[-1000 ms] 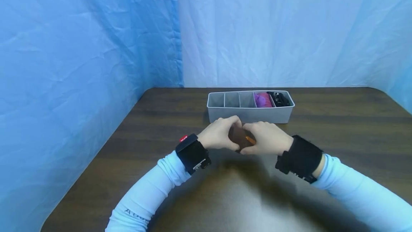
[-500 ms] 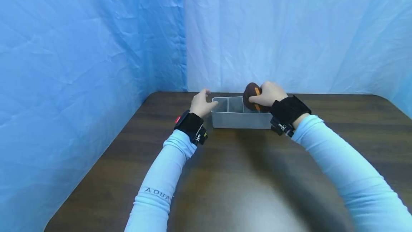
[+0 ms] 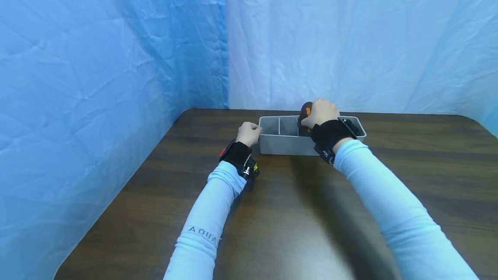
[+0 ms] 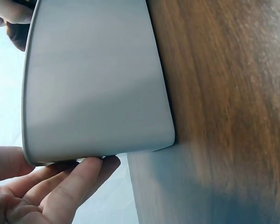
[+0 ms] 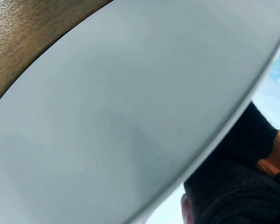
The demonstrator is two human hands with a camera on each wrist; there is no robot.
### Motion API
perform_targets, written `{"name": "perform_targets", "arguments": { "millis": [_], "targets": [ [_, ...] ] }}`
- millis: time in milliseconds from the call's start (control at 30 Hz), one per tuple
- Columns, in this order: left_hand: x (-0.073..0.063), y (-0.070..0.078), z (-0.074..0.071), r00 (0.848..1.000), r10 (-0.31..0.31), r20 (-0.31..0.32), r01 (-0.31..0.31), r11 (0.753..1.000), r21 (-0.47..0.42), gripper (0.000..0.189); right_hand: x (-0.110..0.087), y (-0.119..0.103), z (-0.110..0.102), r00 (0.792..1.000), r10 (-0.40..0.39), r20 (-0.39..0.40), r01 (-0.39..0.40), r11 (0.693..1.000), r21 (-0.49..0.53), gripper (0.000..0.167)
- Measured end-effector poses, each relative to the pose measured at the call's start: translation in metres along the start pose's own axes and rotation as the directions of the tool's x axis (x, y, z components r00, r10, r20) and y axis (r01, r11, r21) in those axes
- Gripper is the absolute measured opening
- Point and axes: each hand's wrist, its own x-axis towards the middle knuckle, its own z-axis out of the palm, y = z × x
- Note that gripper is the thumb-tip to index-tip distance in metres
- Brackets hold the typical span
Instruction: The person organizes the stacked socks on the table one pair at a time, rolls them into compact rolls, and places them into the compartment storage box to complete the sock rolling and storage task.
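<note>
A grey divided box [image 3: 288,145] stands near the far side of the table. My left hand [image 3: 249,134] holds its left end. In the left wrist view, the thumb [image 4: 8,161] is at the rim and the fingers [image 4: 81,179] lie along the outside of the end wall. My right hand [image 3: 322,112] grips a rolled-up sock [image 3: 304,113], dark brown with an orange patch. The sock sits partly down in a compartment right of the two left ones. Its knit [image 5: 238,186] shows beyond the rim in the right wrist view, where most of the hand is hidden.
Something black [image 3: 355,124] lies in the box's right end, partly covered by my right wrist. The dark wooden table [image 3: 280,211] extends towards me. Blue sheeting [image 3: 116,55] hangs at the left, and a paler sheet [image 3: 350,33] hangs behind the table.
Both hands first held the sock in front of the box. My right hand carried it over and lowered it into a compartment; my left let go and took hold of the box's left end.
</note>
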Motion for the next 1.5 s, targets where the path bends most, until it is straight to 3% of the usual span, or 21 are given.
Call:
{"name": "perform_targets", "arguments": {
  "millis": [100,133,167,200,233,300,433,533,567,667,767,900,1000,1067,1133,1167,1233,1300,1367,1400,1500],
  "targets": [
    [0.042,-0.040,0.019,0.998,0.060,-0.014,-0.060,0.998,-0.006,0.039,0.001,-0.004,0.002,1.000,0.020,0.003,-0.020,1.000,-0.003,0.045],
    [0.037,-0.034,0.017,0.999,0.040,-0.006,-0.040,0.999,0.016,0.040,0.002,-0.005,0.004,1.000,0.027,0.000,-0.027,1.000,-0.003,0.044],
    [0.003,-0.001,0.002,1.000,0.027,-0.009,-0.026,0.999,0.045,0.040,0.002,-0.006,0.006,0.999,0.036,-0.005,-0.036,0.999,-0.001,0.044],
    [-0.020,0.022,-0.009,1.000,0.015,-0.009,-0.015,0.998,0.067,0.039,0.003,-0.007,0.008,0.999,0.043,-0.007,-0.043,0.999,-0.001,0.044],
    [-0.034,0.035,-0.016,1.000,0.007,0.002,-0.007,0.998,0.068,0.038,0.003,-0.007,0.010,0.998,0.055,-0.013,-0.055,0.998,0.003,0.044],
    [-0.041,0.041,-0.020,0.999,0.032,0.011,-0.033,0.996,0.080,0.039,0.005,-0.008,0.015,0.997,0.076,-0.028,-0.076,0.997,0.005,0.043],
    [0.002,-0.004,-0.001,0.995,0.094,0.023,-0.095,0.994,0.049,0.043,0.007,-0.010,0.023,0.993,0.100,-0.066,-0.101,0.995,-0.013,0.040],
    [0.021,-0.021,0.008,0.996,0.091,0.012,-0.092,0.993,0.075,0.043,0.007,-0.011,0.028,0.991,0.093,-0.094,-0.096,0.995,-0.018,0.044],
    [0.002,-0.002,0.000,0.997,0.080,0.012,-0.081,0.993,0.085,0.042,0.006,-0.010,0.029,0.991,0.088,-0.096,-0.090,0.996,-0.019,0.046],
    [-0.016,0.016,-0.009,0.999,0.035,0.024,-0.037,0.996,0.086,0.039,0.003,-0.009,0.029,0.994,0.069,-0.088,-0.071,0.997,-0.020,0.051],
    [-0.053,0.051,-0.028,0.999,0.006,0.043,-0.009,0.998,0.061,0.040,0.000,-0.007,0.023,0.997,0.047,-0.057,-0.048,0.999,-0.017,0.045],
    [-0.076,0.077,-0.040,0.997,-0.057,0.053,0.055,0.998,0.042,0.037,-0.005,-0.008,0.006,1.000,0.021,0.013,-0.021,1.000,-0.007,0.034],
    [-0.063,0.067,-0.036,0.995,-0.082,0.059,0.080,0.996,0.037,0.031,-0.008,-0.010,-0.005,0.997,0.003,0.071,-0.003,1.000,0.008,0.027],
    [-0.045,0.046,-0.029,0.999,-0.011,0.049,0.010,1.000,0.014,0.030,-0.010,-0.011,-0.009,0.996,-0.011,0.086,0.008,1.000,0.028,0.022],
    [-0.043,0.044,-0.029,0.999,-0.003,0.053,0.003,1.000,0.014,0.029,-0.010,-0.010,-0.009,0.997,-0.020,0.076,0.016,0.999,0.050,0.021],
    [-0.052,0.054,-0.033,0.998,-0.034,0.056,0.033,0.999,0.024,0.028,-0.010,-0.009,-0.007,0.998,-0.022,0.062,0.018,0.998,0.058,0.021],
    [-0.071,0.072,-0.040,0.999,-0.027,0.034,0.026,0.999,0.039,0.029,-0.009,-0.007,-0.003,0.999,-0.014,0.037,0.010,0.996,0.087,0.021],
    [-0.102,0.104,-0.054,0.995,-0.093,0.038,0.090,0.994,0.062,0.032,-0.008,-0.005,0.003,1.000,-0.003,0.011,0.002,0.995,0.100,0.023],
    [-0.126,0.125,-0.063,0.994,-0.104,0.024,0.102,0.992,0.071,0.035,-0.006,-0.003,0.008,1.000,-0.016,-0.003,0.017,0.995,0.099,0.025],
    [-0.134,0.132,-0.067,0.994,-0.106,0.023,0.104,0.992,0.070,0.037,-0.005,-0.002,0.011,1.000,-0.031,-0.006,0.031,0.996,0.087,0.027],
    [-0.135,0.130,-0.068,0.996,-0.086,0.023,0.084,0.995,0.062,0.041,-0.003,-0.002,0.016,0.998,-0.070,-0.001,0.070,0.997,0.045,0.032]
  ]
}}
